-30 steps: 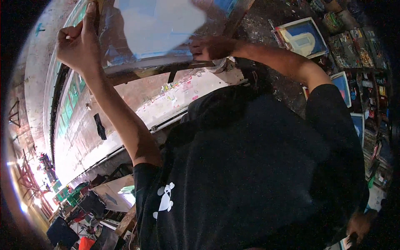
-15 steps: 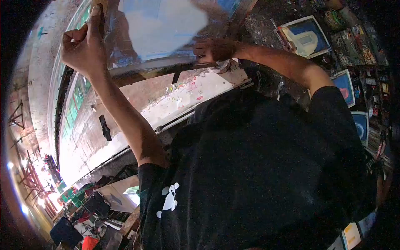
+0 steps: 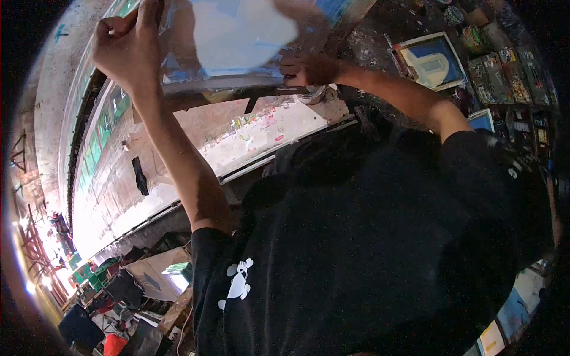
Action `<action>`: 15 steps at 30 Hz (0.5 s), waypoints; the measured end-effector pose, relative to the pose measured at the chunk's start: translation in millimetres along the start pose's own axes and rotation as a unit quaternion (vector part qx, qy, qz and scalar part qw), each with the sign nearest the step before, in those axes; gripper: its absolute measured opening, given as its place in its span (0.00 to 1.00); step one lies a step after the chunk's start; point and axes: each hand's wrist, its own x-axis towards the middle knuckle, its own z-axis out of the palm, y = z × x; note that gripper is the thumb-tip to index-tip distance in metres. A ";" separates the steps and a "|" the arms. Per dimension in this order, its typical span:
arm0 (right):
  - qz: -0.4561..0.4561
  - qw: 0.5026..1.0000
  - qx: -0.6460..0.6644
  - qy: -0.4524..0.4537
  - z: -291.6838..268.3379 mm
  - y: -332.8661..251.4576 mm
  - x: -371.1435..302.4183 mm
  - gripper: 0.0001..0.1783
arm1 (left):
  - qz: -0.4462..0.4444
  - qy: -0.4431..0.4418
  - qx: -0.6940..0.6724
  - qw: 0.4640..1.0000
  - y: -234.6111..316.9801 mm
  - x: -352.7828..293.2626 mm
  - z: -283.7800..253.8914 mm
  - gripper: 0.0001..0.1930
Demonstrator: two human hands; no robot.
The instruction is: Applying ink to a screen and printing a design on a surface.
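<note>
The person's left grip (image 3: pixel 127 56) is closed on the left side bar of a wood-framed screen (image 3: pixel 237 44) with pale and blue mesh, its fingers curled and the thumb reaching up along the bar. The right grip (image 3: pixel 312 69) rests at the near edge of the screen, toward its right end, fingers bent in shadow; whether it grasps the bar cannot be told. The screen is over the right end of a long, paint-specked surface (image 3: pixel 249 133), with a pale tub (image 3: pixel 313 95) just beside the screen's near bar, close to the surface's near right corner. Farther left, a black strip (image 3: pixel 139 176) lies near the surface's near edge. Well beyond the right end is a blue framed panel (image 3: pixel 432 64) with a cream shape.
</note>
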 end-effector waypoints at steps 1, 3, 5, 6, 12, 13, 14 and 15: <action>-0.006 1.000 -0.013 -0.002 -3.1 -0.2 0.6 0.09 | -0.001 0.002 0.000 1.000 1.0 -0.1 -0.1 0.21; -0.014 1.000 -0.024 -0.004 -7.6 -2.5 2.6 0.09 | -0.026 -0.001 0.001 1.000 2.9 -1.8 0.6 0.20; 0.008 0.999 -0.029 0.012 -8.8 -3.3 -4.5 0.10 | -0.020 -0.003 0.042 0.999 8.4 -3.5 0.0 0.20; 0.006 1.000 -0.028 0.011 -5.9 -5.2 -9.5 0.10 | -0.014 -0.006 0.083 0.996 11.2 -4.8 -0.3 0.20; 0.231 0.928 0.254 -0.145 37.1 10.9 -21.3 0.15 | -0.049 -0.008 -0.069 0.996 53.2 -12.7 4.8 0.20; 0.174 0.961 0.185 -0.109 69.6 24.3 -44.9 0.14 | -0.055 -0.022 -0.090 0.994 52.9 -15.0 25.1 0.20; 0.092 0.986 0.117 -0.072 89.2 36.2 -51.8 0.13 | -0.036 -0.020 -0.105 0.994 53.1 -15.5 31.7 0.22; 0.076 0.986 0.126 -0.074 89.7 34.8 -36.8 0.13 | -0.018 -0.007 -0.101 0.995 49.9 -16.8 24.2 0.24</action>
